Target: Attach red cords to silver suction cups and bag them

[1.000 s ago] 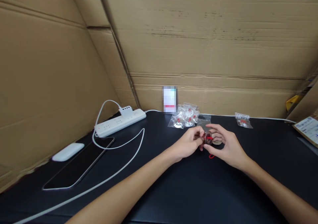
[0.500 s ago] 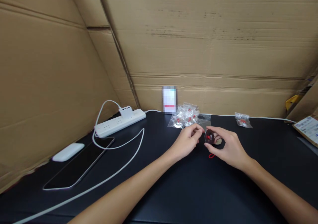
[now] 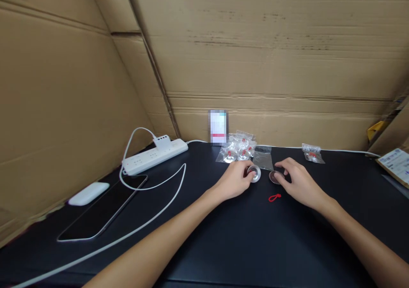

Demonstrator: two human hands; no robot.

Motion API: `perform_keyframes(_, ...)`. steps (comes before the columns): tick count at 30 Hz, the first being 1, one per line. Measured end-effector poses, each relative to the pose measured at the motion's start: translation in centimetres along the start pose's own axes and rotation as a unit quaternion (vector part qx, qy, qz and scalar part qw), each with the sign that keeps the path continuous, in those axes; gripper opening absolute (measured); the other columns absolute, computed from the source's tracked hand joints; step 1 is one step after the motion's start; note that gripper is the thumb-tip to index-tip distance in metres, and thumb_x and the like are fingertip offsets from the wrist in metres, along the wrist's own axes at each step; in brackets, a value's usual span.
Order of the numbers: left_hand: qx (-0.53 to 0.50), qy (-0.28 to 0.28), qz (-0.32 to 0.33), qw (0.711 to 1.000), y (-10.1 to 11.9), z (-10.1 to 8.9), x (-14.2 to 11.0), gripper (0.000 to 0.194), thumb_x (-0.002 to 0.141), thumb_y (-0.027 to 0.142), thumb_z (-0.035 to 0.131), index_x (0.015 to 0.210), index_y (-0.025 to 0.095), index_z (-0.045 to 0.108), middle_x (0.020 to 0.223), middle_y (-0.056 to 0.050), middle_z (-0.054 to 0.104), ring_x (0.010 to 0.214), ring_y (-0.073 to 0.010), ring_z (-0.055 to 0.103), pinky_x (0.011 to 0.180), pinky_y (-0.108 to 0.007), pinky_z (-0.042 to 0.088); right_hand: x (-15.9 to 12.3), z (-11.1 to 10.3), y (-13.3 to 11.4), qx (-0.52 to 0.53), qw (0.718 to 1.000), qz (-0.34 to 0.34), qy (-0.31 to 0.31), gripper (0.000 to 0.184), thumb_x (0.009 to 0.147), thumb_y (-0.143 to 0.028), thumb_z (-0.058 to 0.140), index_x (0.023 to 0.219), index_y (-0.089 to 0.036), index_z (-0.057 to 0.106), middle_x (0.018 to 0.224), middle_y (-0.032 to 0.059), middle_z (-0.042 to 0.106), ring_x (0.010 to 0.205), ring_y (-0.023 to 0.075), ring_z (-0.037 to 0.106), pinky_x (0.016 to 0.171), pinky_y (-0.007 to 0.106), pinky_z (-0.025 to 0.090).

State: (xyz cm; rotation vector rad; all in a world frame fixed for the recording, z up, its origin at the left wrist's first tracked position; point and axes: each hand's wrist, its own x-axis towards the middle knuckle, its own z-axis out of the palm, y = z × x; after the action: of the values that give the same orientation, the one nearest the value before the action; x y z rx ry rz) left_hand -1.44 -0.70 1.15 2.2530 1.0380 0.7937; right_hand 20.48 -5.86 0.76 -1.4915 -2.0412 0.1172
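Note:
My left hand (image 3: 237,180) pinches a clear, round, shallow disc (image 3: 254,174) by its left edge, tilted up above the black table. Fingers apart, my right hand (image 3: 295,179) is at a second round disc (image 3: 275,177), brownish and low on the table. The right thumb overlaps this disc; whether it presses on it I cannot tell. A small red cord loop (image 3: 275,197) lies just in front of the right hand. Behind the hands is a flat clear plastic bag (image 3: 263,158), beside a pile of small bags (image 3: 238,148) holding round pieces with red cords.
Another bagged piece (image 3: 313,154) lies at the back right. A pixelated screen (image 3: 218,127) stands against the cardboard wall (image 3: 275,66). On the left are a white power strip (image 3: 156,156), a looping white cable (image 3: 153,217), a dark tablet-like device (image 3: 102,211) and a white case (image 3: 89,193).
The clear disc has passed from my right hand into my left. My right hand has opened over the disc on the table, and the red cord loop is now fully visible.

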Motion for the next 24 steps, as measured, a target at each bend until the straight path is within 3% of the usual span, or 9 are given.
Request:
perform_keyframes(3, -0.001, -0.025, 0.009, 1.000, -0.3, -0.1, 0.0, 0.012, 0.084, 0.022, 0.055, 0.079, 0.017, 0.065, 0.066, -0.002, 0.061, 0.059, -0.0159, 0.051, 0.056, -0.026, 0.034, 0.0, 0.3, 1.2, -0.019, 0.999, 0.021, -0.032, 0.010, 0.085, -0.025, 0.058, 0.088, -0.019, 0.065, 0.084, 0.0052, 0.062, 0.074, 0.0188, 0.060, 0.066, 0.032, 0.047)
perform_keyframes(7, 0.014, -0.028, 0.042, 0.999, 0.1, 0.2, -0.3, 0.019, 0.086, 0.018, 0.051, 0.094, 0.018, 0.068, 0.079, -0.006, 0.067, 0.071, -0.0205, 0.060, 0.067, -0.029, 0.042, 0.0, 0.5, 1.3, 0.043, 0.997, 0.056, -0.036, 0.005, 0.082, -0.024, 0.059, 0.080, -0.020, 0.056, 0.069, -0.0003, 0.060, 0.060, 0.0146, 0.055, 0.055, 0.026, 0.042)
perform_keyframes(12, 0.152, -0.032, 0.057, 0.986, -0.1, 0.7, -0.8, 0.038, 0.091, 0.022, 0.044, 0.126, 0.013, 0.060, 0.098, -0.016, 0.064, 0.095, -0.0311, 0.060, 0.081, -0.039, 0.045, 0.1, 0.6, 0.7, 0.138, 0.985, 0.095, -0.045, 0.012, 0.085, -0.029, 0.055, 0.079, -0.022, 0.048, 0.059, -0.0050, 0.056, 0.050, 0.0123, 0.051, 0.049, 0.024, 0.040)
perform_keyframes(16, 0.199, -0.052, 0.068, 0.976, -0.1, 0.7, -1.1, 0.042, 0.095, 0.028, 0.039, 0.130, 0.013, 0.056, 0.099, -0.016, 0.058, 0.095, -0.0307, 0.057, 0.082, -0.040, 0.045, 0.2, 0.6, 0.7, 0.188, 0.976, 0.104, -0.031, 0.013, 0.084, -0.030, 0.058, 0.080, -0.021, 0.050, 0.058, -0.0049, 0.057, 0.051, 0.0121, 0.053, 0.052, 0.024, 0.043)
perform_keyframes(21, 0.133, 0.003, 0.083, 0.988, 1.2, 0.1, -0.8, 0.038, 0.098, 0.032, 0.035, 0.118, 0.016, 0.063, 0.103, -0.012, 0.059, 0.100, -0.0271, 0.057, 0.090, -0.040, 0.043, 0.4, 0.3, 0.0, 0.305, 0.947, 0.100, -0.037, 0.022, 0.083, -0.038, 0.064, 0.083, -0.020, 0.051, 0.063, -0.0030, 0.061, 0.053, 0.0120, 0.057, 0.052, 0.024, 0.047)
perform_keyframes(24, 0.015, -0.013, 0.078, 0.997, 2.3, 0.1, -0.8, 0.033, 0.098, 0.035, 0.039, 0.107, 0.018, 0.065, 0.092, -0.007, 0.065, 0.084, -0.0209, 0.061, 0.079, -0.033, 0.046, 0.5, 0.0, -1.1, 0.371, 0.922, 0.091, -0.062, 0.027, 0.082, -0.043, 0.066, 0.084, -0.019, 0.052, 0.069, -0.0003, 0.064, 0.058, 0.0128, 0.059, 0.055, 0.026, 0.051)
